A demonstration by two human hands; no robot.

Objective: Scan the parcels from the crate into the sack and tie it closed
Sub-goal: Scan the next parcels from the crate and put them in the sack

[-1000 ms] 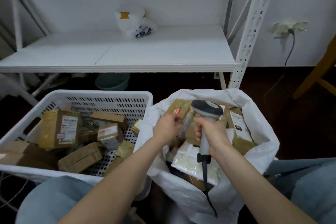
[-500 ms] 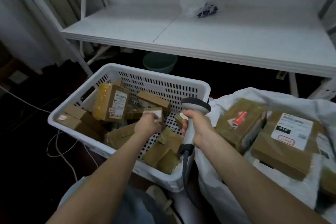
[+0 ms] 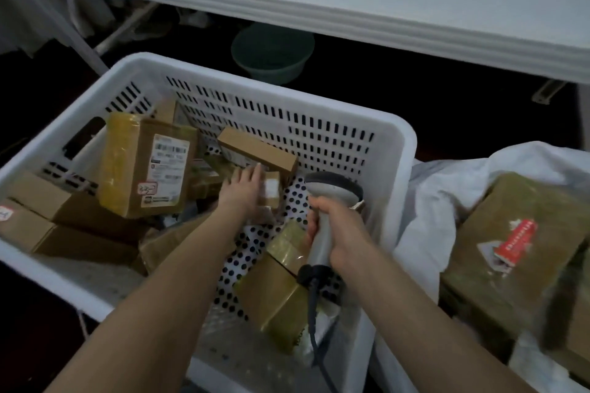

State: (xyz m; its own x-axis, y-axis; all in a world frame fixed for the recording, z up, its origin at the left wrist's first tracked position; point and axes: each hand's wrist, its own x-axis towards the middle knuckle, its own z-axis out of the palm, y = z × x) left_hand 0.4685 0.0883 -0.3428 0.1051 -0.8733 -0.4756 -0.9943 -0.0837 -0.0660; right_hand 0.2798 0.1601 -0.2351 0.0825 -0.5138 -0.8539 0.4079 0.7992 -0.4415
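Left grip on a small parcel in the crate, right grip grasping the scanner.
The left grip lies released, fingers straight, on the small white-labelled parcel near the middle of the white crate, among other brown parcels. The right grip is clenched round the grey scanner's handle over the crate's right side, and the cable hangs below it. The white sack stands just right of the crate, holding a large taped parcel.

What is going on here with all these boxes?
A person is scanning parcels. The left hand reaches into the white crate and touches a small labelled parcel. The right hand grips a grey scanner above the crate. Many parcels lie in the crate, and the white sack at the right holds several.
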